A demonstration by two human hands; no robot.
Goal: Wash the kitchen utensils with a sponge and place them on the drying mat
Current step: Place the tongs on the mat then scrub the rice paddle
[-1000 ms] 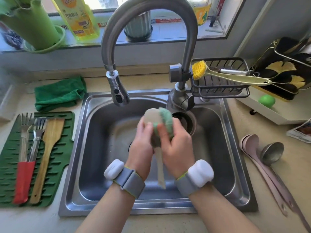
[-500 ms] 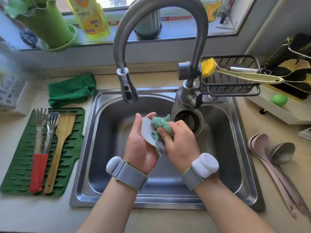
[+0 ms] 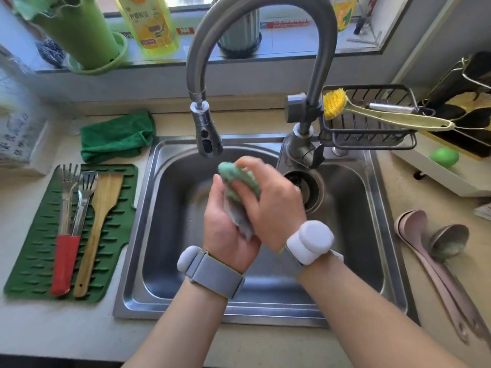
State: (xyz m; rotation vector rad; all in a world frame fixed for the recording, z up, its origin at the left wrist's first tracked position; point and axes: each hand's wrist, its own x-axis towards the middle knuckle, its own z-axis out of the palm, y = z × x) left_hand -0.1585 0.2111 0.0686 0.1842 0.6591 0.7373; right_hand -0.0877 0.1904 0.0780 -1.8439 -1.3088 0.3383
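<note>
Two hands: both over the sink (image 3: 372, 301) basin, so drips fall in.
Left hand (image 3: 225, 232): fingers curled round a pale utensil (image 3: 237, 217), mostly hidden; kind unclear, blurred.
Right hand (image 3: 271, 200): grips the green sponge (image 3: 239, 176), pressed on the utensil's upper end; scrubbing step, by my read.
Faucet (image 3: 207, 134): head just above the hands; no water stream visible.
Drying mat (image 3: 32, 261): on the desk left of the sink; fork, slotted turner and wooden spatula (image 3: 98, 221) lie side by side, likely done.
Unwashed, probably: pink spoons (image 3: 435, 264) and metal ladle (image 3: 449, 243) on the desk right of the sink.
</note>
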